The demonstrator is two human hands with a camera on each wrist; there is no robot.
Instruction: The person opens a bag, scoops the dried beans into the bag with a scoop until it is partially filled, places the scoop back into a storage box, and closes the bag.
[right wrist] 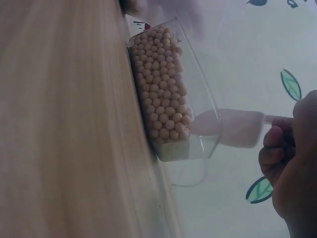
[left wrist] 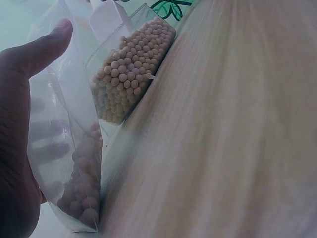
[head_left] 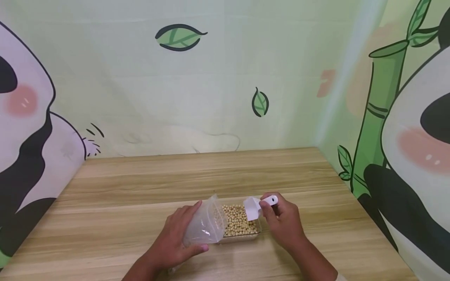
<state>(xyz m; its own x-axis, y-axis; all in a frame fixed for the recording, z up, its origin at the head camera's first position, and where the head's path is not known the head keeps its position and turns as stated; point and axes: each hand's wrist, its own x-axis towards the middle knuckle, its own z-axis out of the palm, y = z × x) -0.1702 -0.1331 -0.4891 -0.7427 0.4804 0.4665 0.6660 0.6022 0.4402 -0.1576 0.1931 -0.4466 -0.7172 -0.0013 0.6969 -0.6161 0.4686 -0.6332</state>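
My left hand (head_left: 175, 234) holds a clear plastic bag (head_left: 207, 222) from the side, its thumb and fingers around it. In the left wrist view some round beans (left wrist: 84, 198) lie at the bottom of the bag. The bag's mouth faces a clear plastic box (head_left: 242, 237) filled with pale yellow, soybean-like beans (head_left: 239, 219). My right hand (head_left: 286, 222) grips the handle of a small white scoop (head_left: 251, 208). In the right wrist view the scoop's blade (right wrist: 242, 128) dips over the box's near end, its tip at the beans.
The box stands on a wood-grain table (head_left: 140, 187). Behind the table is a pale green wall (head_left: 123, 78) with painted leaves, and a panda and bamboo (head_left: 383, 89) are printed at the right. Another panda figure (head_left: 21, 117) is at the left.
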